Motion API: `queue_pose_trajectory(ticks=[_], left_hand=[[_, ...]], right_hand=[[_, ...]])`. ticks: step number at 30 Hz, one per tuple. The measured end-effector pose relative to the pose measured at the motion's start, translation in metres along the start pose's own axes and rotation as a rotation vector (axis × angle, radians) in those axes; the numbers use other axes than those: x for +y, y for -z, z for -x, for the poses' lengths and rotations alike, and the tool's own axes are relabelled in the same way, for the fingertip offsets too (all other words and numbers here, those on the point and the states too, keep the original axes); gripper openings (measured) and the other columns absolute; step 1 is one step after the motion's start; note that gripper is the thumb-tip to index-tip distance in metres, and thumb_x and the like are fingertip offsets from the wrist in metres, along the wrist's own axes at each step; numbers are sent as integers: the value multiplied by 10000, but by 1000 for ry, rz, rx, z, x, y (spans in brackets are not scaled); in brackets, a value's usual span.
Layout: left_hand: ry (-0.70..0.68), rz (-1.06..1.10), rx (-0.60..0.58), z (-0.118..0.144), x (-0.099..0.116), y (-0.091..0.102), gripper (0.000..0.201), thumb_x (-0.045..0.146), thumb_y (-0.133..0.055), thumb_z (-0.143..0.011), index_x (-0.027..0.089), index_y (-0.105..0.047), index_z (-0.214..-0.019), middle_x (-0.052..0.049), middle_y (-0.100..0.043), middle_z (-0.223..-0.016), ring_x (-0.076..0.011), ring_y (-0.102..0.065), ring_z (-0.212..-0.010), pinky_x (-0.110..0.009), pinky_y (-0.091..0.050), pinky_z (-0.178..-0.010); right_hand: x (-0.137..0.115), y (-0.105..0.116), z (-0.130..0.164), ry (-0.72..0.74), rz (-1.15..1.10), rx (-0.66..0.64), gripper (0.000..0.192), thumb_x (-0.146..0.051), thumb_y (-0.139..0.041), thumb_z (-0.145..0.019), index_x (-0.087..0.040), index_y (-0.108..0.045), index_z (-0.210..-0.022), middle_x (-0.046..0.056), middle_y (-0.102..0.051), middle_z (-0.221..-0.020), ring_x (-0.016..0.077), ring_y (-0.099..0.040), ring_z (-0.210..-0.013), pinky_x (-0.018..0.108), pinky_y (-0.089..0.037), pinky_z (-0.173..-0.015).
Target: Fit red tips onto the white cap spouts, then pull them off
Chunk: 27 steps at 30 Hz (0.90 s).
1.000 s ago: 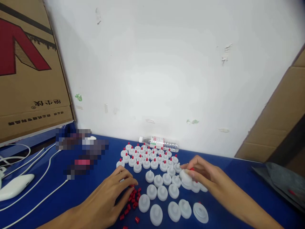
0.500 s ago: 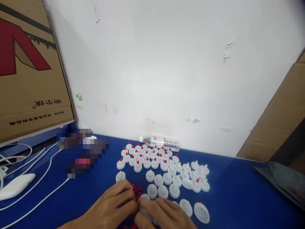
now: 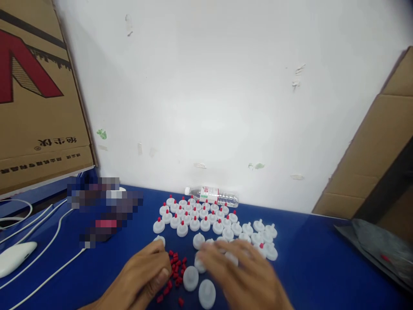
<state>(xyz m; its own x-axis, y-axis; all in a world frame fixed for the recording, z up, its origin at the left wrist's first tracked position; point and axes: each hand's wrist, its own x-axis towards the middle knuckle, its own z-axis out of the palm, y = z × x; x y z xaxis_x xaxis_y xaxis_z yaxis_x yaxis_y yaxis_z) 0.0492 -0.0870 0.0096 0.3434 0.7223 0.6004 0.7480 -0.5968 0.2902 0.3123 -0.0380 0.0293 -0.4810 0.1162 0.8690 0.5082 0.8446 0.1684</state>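
My left hand [image 3: 142, 275] rests low on the blue table [image 3: 306, 258], its fingers curled and the thumb against the forefinger beside a scatter of small red plugs [image 3: 176, 262]. Whether a plug is pinched there is hidden. My right hand [image 3: 245, 275] is motion-blurred and hovers over bare white caps [image 3: 198, 241], its fingertips near one cap [image 3: 200, 263]. What it holds cannot be made out. Two more bare caps [image 3: 190, 277] lie between my hands. Behind them stand rows of white caps with red tips [image 3: 193, 215].
A clear water bottle [image 3: 211, 196] lies against the white wall. A cardboard box [image 3: 35, 107] stands at the left, above white cables [image 3: 48, 254] and a white device [image 3: 14, 256]. Another box [image 3: 371, 159] leans at the right, above a dark bag [image 3: 380, 249].
My right hand left the caps at the right, met my left hand low in the middle, and now swings up and to the right. My left hand stayed by the red plugs.
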Motion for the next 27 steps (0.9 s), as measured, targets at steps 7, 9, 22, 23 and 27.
queue_pose_trajectory(ticks=[7, 9, 22, 23, 27], left_hand=[[-85, 36, -63, -25, -10, 3, 391, 322, -336, -1108, 257, -640, -871, 6, -627, -723, -185, -584, -716, -271, -559, -779], [-118, 50, -103, -29, -5, 3, 385, 289, -332, -1103, 251, -606, -834, 0, -628, -738, -187, -569, -712, -280, -544, -785], [-135, 71, -271, -29, -14, 1, 240, 148, -484, -1040, 252, -661, -916, 7, -661, -866, -160, -613, -784, -240, -496, -787], [-142, 67, -268, -29, -14, 1, 242, 142, -482, -1035, 256, -665, -927, 8, -664, -867, -161, -618, -782, -241, -501, -806], [-138, 52, -266, -27, -15, -2, 240, 151, -463, -1041, 261, -663, -967, 7, -672, -877, -160, -636, -785, -244, -510, -885]], right_hand=[[62, 44, 17, -596, 139, -149, 269, -420, -563, -1017, -251, -598, -1223, 46, -752, -1012, 189, -739, -786, 252, -562, -619], [63, 48, 16, -638, 133, -191, 265, -436, -537, -1019, -257, -596, -1206, 34, -739, -941, 173, -710, -680, 244, -526, -566], [68, 53, 13, -654, 103, -641, 172, -352, -517, -1018, -268, -666, -1004, 13, -697, -1116, 128, -621, -573, 297, -457, -613], [69, 54, 12, -655, 131, -639, 184, -349, -517, -1015, -266, -677, -981, 13, -692, -1107, 124, -607, -558, 296, -439, -598], [67, 59, 7, -719, 45, -714, 207, -374, -584, -975, -277, -710, -842, -14, -710, -839, 164, -639, -631, 279, -398, -591]])
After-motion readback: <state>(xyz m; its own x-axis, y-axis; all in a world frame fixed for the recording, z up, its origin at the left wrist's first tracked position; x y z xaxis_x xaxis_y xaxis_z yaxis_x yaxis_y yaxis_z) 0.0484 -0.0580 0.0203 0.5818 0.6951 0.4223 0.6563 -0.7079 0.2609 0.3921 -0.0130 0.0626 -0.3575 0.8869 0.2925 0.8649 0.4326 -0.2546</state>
